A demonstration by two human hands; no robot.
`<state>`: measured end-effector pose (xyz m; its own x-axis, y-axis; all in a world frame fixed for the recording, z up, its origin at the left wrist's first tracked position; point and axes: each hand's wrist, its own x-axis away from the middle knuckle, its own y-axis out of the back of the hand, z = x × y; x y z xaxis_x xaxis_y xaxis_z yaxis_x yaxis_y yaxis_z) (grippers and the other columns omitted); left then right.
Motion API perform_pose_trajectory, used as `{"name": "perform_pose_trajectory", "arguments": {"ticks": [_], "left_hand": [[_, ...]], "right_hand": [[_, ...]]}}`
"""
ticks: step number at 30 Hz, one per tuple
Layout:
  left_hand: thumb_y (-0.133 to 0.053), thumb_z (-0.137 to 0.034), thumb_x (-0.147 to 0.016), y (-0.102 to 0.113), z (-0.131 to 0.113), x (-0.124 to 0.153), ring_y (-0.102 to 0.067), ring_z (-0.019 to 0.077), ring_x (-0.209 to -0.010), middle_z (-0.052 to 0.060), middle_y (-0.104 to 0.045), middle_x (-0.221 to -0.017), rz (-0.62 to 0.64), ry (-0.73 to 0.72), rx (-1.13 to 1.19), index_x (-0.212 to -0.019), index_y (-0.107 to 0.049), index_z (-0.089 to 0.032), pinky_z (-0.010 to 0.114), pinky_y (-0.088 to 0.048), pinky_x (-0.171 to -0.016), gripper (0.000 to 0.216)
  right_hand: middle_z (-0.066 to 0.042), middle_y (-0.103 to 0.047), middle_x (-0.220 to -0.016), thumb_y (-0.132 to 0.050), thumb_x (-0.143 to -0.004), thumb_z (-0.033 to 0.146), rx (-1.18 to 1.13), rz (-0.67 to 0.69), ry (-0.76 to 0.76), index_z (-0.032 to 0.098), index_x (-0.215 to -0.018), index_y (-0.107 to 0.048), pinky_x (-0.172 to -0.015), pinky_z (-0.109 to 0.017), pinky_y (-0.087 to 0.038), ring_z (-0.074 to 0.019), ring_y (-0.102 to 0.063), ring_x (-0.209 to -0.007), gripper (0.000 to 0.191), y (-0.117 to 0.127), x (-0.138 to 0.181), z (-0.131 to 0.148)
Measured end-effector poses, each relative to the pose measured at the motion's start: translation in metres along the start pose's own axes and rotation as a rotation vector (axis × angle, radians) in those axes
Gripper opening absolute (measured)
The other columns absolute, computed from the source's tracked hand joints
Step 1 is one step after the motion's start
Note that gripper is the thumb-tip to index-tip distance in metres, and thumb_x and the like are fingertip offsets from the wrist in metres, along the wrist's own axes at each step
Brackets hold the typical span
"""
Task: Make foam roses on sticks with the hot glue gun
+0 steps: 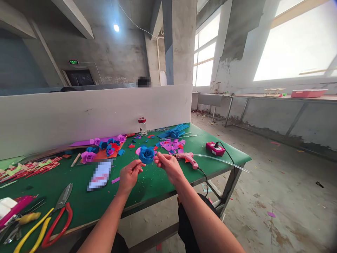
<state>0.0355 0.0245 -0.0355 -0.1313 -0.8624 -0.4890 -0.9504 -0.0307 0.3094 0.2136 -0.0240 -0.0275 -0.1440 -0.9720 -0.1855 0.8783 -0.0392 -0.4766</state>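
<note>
A blue felt rose point(146, 154) is held up between both hands above the green table point(79, 207). My left hand point(129, 175) pinches its lower left edge with fingertips closed. From the right, my right hand point(168, 166) grips the flower's side, fingers curled together. A pink glue gun point(187, 159) lies on the table just beyond my right hand, its cord running off the front edge.
Finished purple and blue felt roses point(104, 147) and loose petals point(172, 144) lie by the white partition point(79, 116). A small jar point(142, 126), a red power box point(215, 148), red-handled scissors point(59, 218) and yellow pliers point(34, 232) are also on the table.
</note>
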Motion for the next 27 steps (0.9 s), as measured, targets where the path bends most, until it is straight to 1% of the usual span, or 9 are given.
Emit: {"name": "perform_pose_trajectory", "arguments": {"ticks": [4, 10, 15, 18, 20, 22, 24, 27], "left_hand": [[-0.063, -0.048, -0.076, -0.002, -0.001, 0.001, -0.061, 0.0162, -0.055, 0.002, -0.075, -0.070, 0.017, -0.014, -0.052, -0.072, -0.071, -0.025, 0.026, -0.048, -0.058, 0.025], [-0.062, -0.048, -0.077, -0.004, 0.001, 0.001, -0.062, 0.0167, -0.057, 0.003, -0.076, -0.074, 0.047, -0.014, -0.061, -0.073, -0.070, -0.025, 0.026, -0.049, -0.059, 0.025], [-0.066, -0.052, -0.073, -0.006, -0.003, 0.002, -0.062, 0.0165, -0.056, 0.003, -0.075, -0.072, 0.051, 0.020, -0.019, -0.068, -0.069, -0.024, 0.027, -0.050, -0.059, 0.028], [-0.069, -0.054, -0.072, -0.009, -0.008, 0.003, -0.062, 0.0166, -0.056, 0.004, -0.075, -0.072, 0.067, 0.062, 0.033, -0.070, -0.070, -0.023, 0.028, -0.050, -0.059, 0.031], [-0.070, -0.055, -0.071, -0.011, -0.010, 0.004, -0.062, 0.0169, -0.055, 0.005, -0.076, -0.073, 0.086, 0.078, 0.074, -0.073, -0.071, -0.023, 0.029, -0.051, -0.059, 0.033], [-0.071, -0.057, -0.071, -0.012, -0.011, 0.005, -0.062, 0.0168, -0.055, 0.005, -0.075, -0.073, 0.099, 0.086, 0.098, -0.075, -0.072, -0.022, 0.029, -0.051, -0.059, 0.035], [-0.072, -0.058, -0.070, -0.012, -0.010, 0.004, -0.062, 0.0166, -0.055, 0.005, -0.075, -0.073, 0.102, 0.086, 0.108, -0.076, -0.073, -0.022, 0.029, -0.051, -0.059, 0.036], [-0.072, -0.057, -0.071, -0.011, -0.009, 0.003, -0.063, 0.0163, -0.055, 0.005, -0.075, -0.073, 0.097, 0.074, 0.107, -0.077, -0.073, -0.022, 0.029, -0.051, -0.058, 0.036]], "right_hand": [[-0.003, -0.068, -0.069, -0.083, -0.064, 0.049, 0.043, 0.005, -0.011, 0.016, -0.068, -0.075, -0.064, -0.025, -0.040, -0.0096, -0.047, -0.058, 0.034, 0.002, 0.002, 0.004], [-0.003, -0.069, -0.067, -0.082, -0.063, 0.042, 0.063, 0.007, -0.036, 0.016, -0.067, -0.076, -0.063, -0.026, -0.039, -0.0087, -0.047, -0.056, 0.028, 0.005, 0.001, 0.006], [-0.001, -0.066, -0.065, -0.085, -0.058, 0.039, -0.074, 0.035, -0.085, 0.015, -0.067, -0.076, -0.064, -0.025, -0.042, -0.0074, -0.049, -0.055, 0.027, 0.004, 0.000, 0.003], [-0.001, -0.066, -0.065, -0.086, -0.057, 0.037, -0.193, 0.069, -0.137, 0.015, -0.067, -0.075, -0.066, -0.025, -0.045, -0.0066, -0.049, -0.054, 0.026, 0.002, -0.001, 0.000], [-0.001, -0.067, -0.067, -0.086, -0.057, 0.035, -0.221, 0.084, -0.154, 0.015, -0.067, -0.075, -0.067, -0.026, -0.046, -0.0066, -0.049, -0.054, 0.025, 0.002, -0.001, -0.002], [-0.001, -0.067, -0.068, -0.085, -0.059, 0.035, -0.201, 0.091, -0.151, 0.015, -0.070, -0.077, -0.068, -0.026, -0.047, -0.0073, -0.051, -0.055, 0.025, 0.003, -0.001, -0.003], [-0.002, -0.068, -0.069, -0.083, -0.062, 0.038, -0.180, 0.079, -0.153, 0.014, -0.075, -0.078, -0.069, -0.026, -0.047, -0.0081, -0.052, -0.057, 0.028, 0.004, -0.002, -0.004], [-0.005, -0.070, -0.070, -0.078, -0.067, 0.050, -0.166, 0.042, -0.169, 0.012, -0.076, -0.078, -0.068, -0.026, -0.046, -0.0091, -0.055, -0.058, 0.039, 0.005, -0.003, -0.002]]}}
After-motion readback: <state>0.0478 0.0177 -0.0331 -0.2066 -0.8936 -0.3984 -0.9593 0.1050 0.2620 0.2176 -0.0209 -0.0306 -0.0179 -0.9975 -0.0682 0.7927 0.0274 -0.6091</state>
